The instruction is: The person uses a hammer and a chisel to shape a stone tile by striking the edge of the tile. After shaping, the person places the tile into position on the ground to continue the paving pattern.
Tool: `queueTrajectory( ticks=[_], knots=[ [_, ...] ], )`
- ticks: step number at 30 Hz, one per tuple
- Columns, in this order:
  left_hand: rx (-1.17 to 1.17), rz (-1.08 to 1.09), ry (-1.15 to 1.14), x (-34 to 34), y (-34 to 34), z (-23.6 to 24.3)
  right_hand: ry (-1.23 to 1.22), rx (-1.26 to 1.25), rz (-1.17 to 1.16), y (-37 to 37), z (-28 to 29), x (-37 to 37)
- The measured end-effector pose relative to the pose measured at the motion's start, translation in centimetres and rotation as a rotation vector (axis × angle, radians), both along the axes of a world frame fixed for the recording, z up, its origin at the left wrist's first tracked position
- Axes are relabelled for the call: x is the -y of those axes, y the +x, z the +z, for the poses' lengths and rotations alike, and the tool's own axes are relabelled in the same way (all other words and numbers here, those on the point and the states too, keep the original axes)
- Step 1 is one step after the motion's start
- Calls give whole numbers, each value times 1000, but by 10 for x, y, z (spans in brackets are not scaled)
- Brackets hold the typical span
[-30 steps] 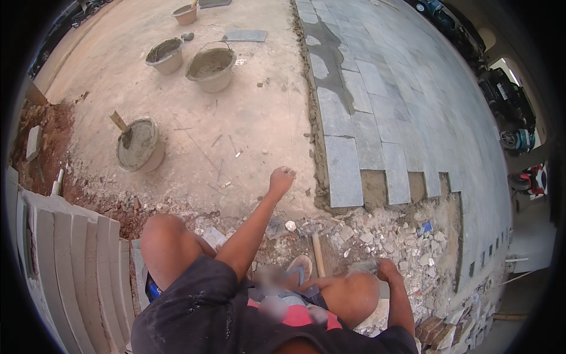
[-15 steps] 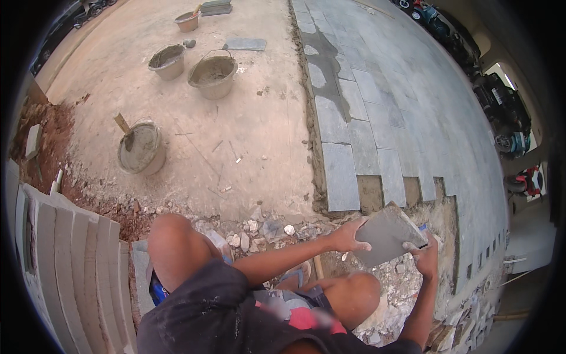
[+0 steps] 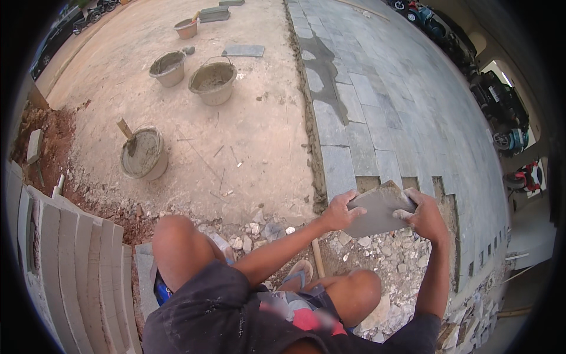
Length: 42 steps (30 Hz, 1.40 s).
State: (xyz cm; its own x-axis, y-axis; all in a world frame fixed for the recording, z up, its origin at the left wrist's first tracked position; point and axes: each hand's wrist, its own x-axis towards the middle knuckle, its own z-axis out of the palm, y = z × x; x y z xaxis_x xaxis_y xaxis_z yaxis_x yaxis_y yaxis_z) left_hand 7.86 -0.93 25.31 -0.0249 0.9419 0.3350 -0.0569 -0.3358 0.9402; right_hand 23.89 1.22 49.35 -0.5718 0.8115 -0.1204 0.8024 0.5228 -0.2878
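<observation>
A grey stone paving tile (image 3: 380,211) is held in the air between my two hands, tilted, with one corner pointing away from me. My left hand (image 3: 342,212) grips its left edge, thumb on the upper face. On its right edge my right hand (image 3: 425,215) is closed the same way. Just beyond the tile is the stepped edge of the laid grey paving (image 3: 359,144), with mortar-coloured gaps (image 3: 367,183) between its end tiles. The tile hides part of that edge.
Mortar buckets stand on the bare ground at left, the nearest bucket (image 3: 144,153) with a wooden handle in it. Broken rubble (image 3: 398,259) lies below the tile. A wooden handle (image 3: 318,258) lies near my foot. Stacked slabs (image 3: 71,259) lean at left; motorbikes (image 3: 501,109) line the right.
Both hands have lifted the tile slightly away from me and turned it, so its right side swings farther from my body. My right hand has moved up along with it.
</observation>
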Motion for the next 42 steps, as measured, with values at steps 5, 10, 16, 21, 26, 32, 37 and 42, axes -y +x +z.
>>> queueTrajectory(
  ticks=[5, 10, 16, 21, 26, 32, 37, 42],
  knots=[
    [83, 66, -65, -8, -16, -5, 72, 49, -66, -33, -24, -10],
    [-112, 38, -98, -30, -57, -6, 61, -35, -56, -43, -38, -24],
    [210, 250, -208, -53, -132, -71, 45, -91, -42, -61, -67, -54],
    [97, 409, -516, -50, -160, -130, 60, -6, -16, -81, -80, -65],
    [28, 443, -681, -48, -144, -156, 76, 38, 43, -84, -99, -78],
    [-28, 467, -749, -52, -135, -212, 83, 98, 108, -106, -115, -86],
    [-124, 467, -740, -48, -123, -217, 107, 98, 173, -105, -131, -92],
    [-149, 468, -745, -45, -125, -226, 120, 150, 220, -117, -132, -94]
  ],
)
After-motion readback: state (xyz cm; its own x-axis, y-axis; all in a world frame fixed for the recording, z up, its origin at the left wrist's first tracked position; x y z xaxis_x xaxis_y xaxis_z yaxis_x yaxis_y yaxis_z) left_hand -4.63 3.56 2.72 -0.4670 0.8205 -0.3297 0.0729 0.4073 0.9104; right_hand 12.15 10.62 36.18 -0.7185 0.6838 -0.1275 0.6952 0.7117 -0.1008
